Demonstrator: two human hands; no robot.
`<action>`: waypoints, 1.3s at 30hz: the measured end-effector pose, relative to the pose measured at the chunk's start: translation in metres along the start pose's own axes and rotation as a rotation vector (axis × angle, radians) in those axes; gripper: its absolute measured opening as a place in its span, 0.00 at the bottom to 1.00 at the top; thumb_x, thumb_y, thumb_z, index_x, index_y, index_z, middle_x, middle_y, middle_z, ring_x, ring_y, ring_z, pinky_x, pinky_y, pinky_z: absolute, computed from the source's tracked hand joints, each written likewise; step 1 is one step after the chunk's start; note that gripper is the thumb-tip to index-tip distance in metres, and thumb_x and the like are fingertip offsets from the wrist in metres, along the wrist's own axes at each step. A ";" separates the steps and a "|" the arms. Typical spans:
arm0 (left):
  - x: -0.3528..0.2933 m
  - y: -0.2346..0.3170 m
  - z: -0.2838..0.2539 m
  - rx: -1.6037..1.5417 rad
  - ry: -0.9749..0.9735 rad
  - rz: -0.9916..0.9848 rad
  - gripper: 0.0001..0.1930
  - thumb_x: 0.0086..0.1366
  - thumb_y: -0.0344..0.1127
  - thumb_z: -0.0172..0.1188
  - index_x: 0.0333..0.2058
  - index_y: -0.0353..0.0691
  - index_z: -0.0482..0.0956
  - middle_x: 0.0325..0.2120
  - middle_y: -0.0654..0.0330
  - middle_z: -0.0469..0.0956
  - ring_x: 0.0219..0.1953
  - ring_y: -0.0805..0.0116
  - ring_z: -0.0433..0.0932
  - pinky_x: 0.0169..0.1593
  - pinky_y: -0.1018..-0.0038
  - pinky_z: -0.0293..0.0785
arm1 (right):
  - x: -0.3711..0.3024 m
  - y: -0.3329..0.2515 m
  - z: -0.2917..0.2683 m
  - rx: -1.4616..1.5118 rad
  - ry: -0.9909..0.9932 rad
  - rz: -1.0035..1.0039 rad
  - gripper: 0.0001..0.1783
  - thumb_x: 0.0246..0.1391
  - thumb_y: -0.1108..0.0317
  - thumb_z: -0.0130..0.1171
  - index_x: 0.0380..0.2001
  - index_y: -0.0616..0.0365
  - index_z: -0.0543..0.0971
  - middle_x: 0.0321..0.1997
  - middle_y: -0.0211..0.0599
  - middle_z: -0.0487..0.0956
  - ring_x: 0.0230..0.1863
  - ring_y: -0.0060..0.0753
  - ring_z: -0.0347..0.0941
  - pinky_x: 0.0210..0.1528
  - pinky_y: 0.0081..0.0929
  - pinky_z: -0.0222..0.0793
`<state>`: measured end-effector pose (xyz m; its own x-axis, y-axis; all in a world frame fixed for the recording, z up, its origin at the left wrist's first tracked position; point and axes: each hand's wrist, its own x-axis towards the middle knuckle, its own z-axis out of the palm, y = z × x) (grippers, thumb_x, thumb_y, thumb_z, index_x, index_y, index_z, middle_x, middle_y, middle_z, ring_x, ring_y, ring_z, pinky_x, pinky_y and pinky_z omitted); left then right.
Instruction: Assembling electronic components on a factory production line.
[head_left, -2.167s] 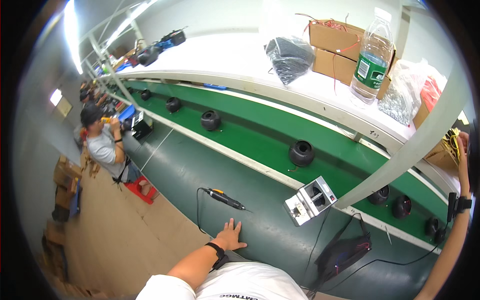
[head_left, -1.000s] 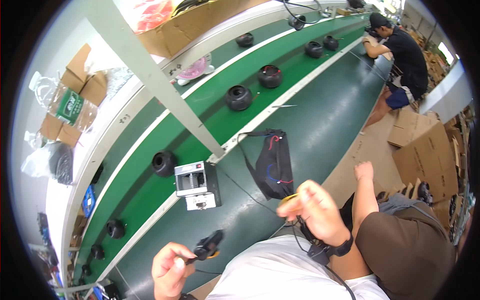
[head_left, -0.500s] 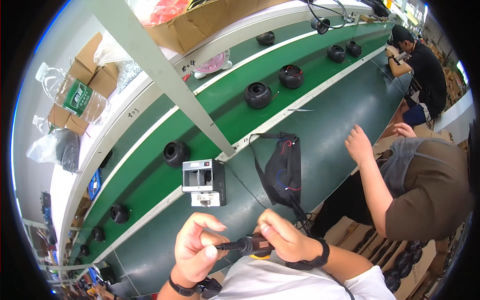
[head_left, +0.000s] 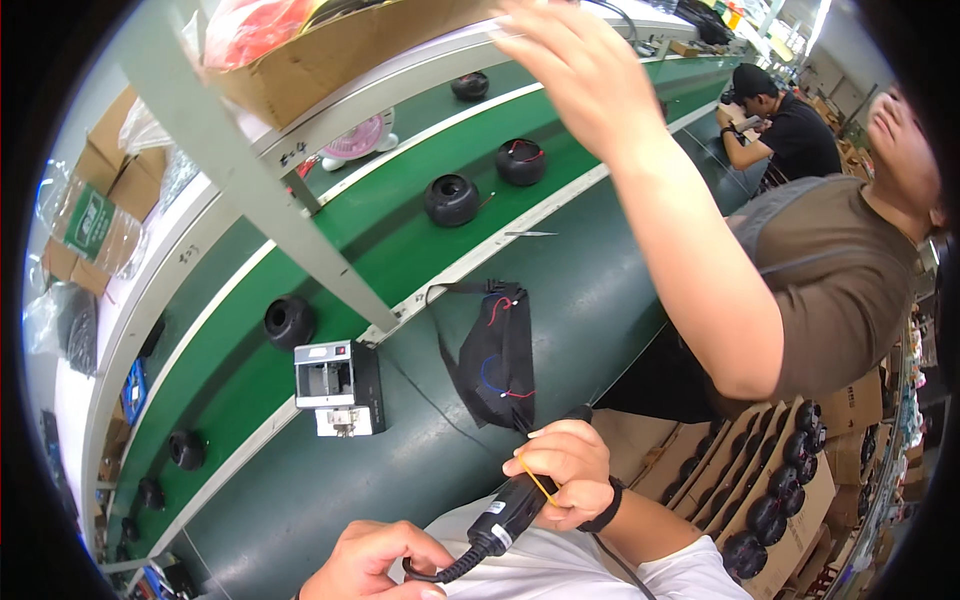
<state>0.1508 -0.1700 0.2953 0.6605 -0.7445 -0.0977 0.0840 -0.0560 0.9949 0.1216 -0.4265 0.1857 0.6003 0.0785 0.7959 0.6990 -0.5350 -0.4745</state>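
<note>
My right hand is wrapped around a black corded electric screwdriver, held slanting in front of my white shirt. A yellow loop runs over its body by my fingers. At the tool's lower end my left hand is curled, thumb and forefinger closed round the bending cable. Past the tool, a black fabric pouch with red and blue wires lies on the dark green bench. Left of it stands a small silver-and-black machine with a red switch.
Round black housings sit along the green conveyor. A slanting metal post rises before the shelf. Tweezers lie near the bench rail. On my right, a co-worker's raised arm crosses the view; cartons of black parts stand below.
The screwdriver has turned, its cable end now pointing down toward my left hand, which has moved lower. The co-worker's arm has swung up toward the shelf. My view has shifted right.
</note>
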 end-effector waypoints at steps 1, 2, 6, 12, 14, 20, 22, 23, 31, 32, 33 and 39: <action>0.000 -0.003 0.000 0.036 -0.019 -0.007 0.18 0.64 0.46 0.68 0.34 0.35 0.78 0.21 0.63 0.72 0.22 0.74 0.69 0.27 0.77 0.62 | -0.002 0.003 0.001 -0.007 0.050 -0.044 0.20 0.66 0.56 0.54 0.23 0.47 0.61 0.35 0.38 0.85 0.32 0.40 0.81 0.42 0.39 0.75; 0.001 -0.005 0.001 0.074 -0.037 -0.014 0.20 0.62 0.49 0.70 0.33 0.35 0.78 0.20 0.63 0.72 0.21 0.74 0.69 0.26 0.76 0.62 | -0.002 0.005 0.001 -0.012 0.100 -0.088 0.23 0.65 0.54 0.52 0.17 0.48 0.63 0.37 0.39 0.85 0.34 0.41 0.80 0.43 0.39 0.76; -0.004 -0.017 -0.002 0.159 -0.139 -0.006 0.18 0.62 0.42 0.70 0.34 0.31 0.78 0.22 0.59 0.77 0.22 0.69 0.75 0.25 0.74 0.65 | 0.004 0.007 -0.020 -0.068 0.039 -0.121 0.28 0.70 0.50 0.45 0.15 0.49 0.63 0.36 0.39 0.84 0.35 0.40 0.81 0.42 0.39 0.76; 0.005 0.000 0.014 0.122 -0.192 0.028 0.20 0.62 0.49 0.68 0.34 0.35 0.78 0.19 0.59 0.71 0.20 0.63 0.73 0.27 0.69 0.67 | 0.001 0.006 -0.033 -0.071 0.030 -0.141 0.27 0.70 0.49 0.45 0.18 0.49 0.60 0.36 0.41 0.84 0.34 0.41 0.82 0.43 0.39 0.77; 0.007 -0.005 0.018 0.162 -0.264 0.050 0.18 0.63 0.46 0.68 0.32 0.34 0.78 0.21 0.58 0.75 0.22 0.62 0.76 0.27 0.70 0.69 | -0.001 0.006 -0.039 -0.054 0.058 -0.130 0.20 0.70 0.50 0.46 0.28 0.48 0.61 0.35 0.42 0.84 0.33 0.42 0.82 0.42 0.41 0.77; 0.008 0.003 0.039 0.230 -0.374 0.225 0.13 0.70 0.38 0.60 0.29 0.34 0.77 0.22 0.58 0.78 0.22 0.65 0.77 0.27 0.72 0.71 | -0.012 0.010 -0.020 0.096 0.249 -0.053 0.18 0.70 0.51 0.49 0.39 0.47 0.54 0.34 0.43 0.84 0.30 0.44 0.82 0.39 0.41 0.77; 0.009 0.016 0.052 0.304 -0.430 0.305 0.21 0.63 0.49 0.66 0.39 0.34 0.79 0.20 0.55 0.74 0.22 0.55 0.77 0.28 0.65 0.72 | -0.022 0.012 -0.015 0.132 0.230 -0.036 0.17 0.72 0.50 0.44 0.39 0.48 0.54 0.33 0.46 0.84 0.30 0.45 0.81 0.40 0.43 0.76; 0.014 0.026 0.057 0.311 -0.533 0.262 0.25 0.63 0.47 0.66 0.49 0.33 0.76 0.23 0.51 0.76 0.26 0.49 0.79 0.31 0.61 0.75 | -0.026 0.013 -0.013 0.224 0.208 0.045 0.18 0.72 0.49 0.42 0.39 0.49 0.53 0.33 0.48 0.83 0.31 0.46 0.81 0.41 0.45 0.75; 0.038 0.043 0.123 0.371 -0.453 0.228 0.24 0.57 0.38 0.69 0.43 0.28 0.69 0.27 0.44 0.76 0.30 0.44 0.78 0.35 0.56 0.74 | -0.033 -0.032 0.051 0.845 0.710 0.274 0.34 0.51 0.63 0.70 0.41 0.52 0.51 0.31 0.56 0.80 0.30 0.51 0.78 0.39 0.48 0.73; 0.038 0.042 0.122 0.365 -0.451 0.229 0.24 0.57 0.38 0.69 0.43 0.28 0.69 0.27 0.44 0.76 0.30 0.44 0.78 0.35 0.56 0.74 | -0.034 -0.033 0.050 0.842 0.704 0.278 0.34 0.51 0.63 0.70 0.41 0.52 0.51 0.31 0.56 0.80 0.30 0.51 0.78 0.39 0.48 0.73; 0.038 0.041 0.120 0.361 -0.458 0.224 0.23 0.57 0.39 0.69 0.40 0.29 0.69 0.26 0.45 0.76 0.30 0.44 0.78 0.35 0.56 0.73 | -0.034 -0.034 0.047 0.767 0.655 0.293 0.33 0.52 0.64 0.70 0.40 0.52 0.51 0.31 0.55 0.80 0.30 0.51 0.77 0.38 0.48 0.73; 0.046 0.044 0.107 0.386 -0.484 0.251 0.21 0.56 0.39 0.69 0.37 0.30 0.68 0.25 0.46 0.76 0.30 0.45 0.78 0.34 0.56 0.73 | -0.021 -0.018 0.034 0.645 0.535 0.228 0.32 0.49 0.69 0.68 0.37 0.53 0.50 0.30 0.54 0.80 0.29 0.51 0.76 0.37 0.48 0.72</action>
<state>0.1047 -0.2775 0.3369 0.2082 -0.9755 0.0714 -0.3613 -0.0089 0.9324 0.1096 -0.3898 0.1645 0.6025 -0.4652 0.6485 0.7649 0.1044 -0.6357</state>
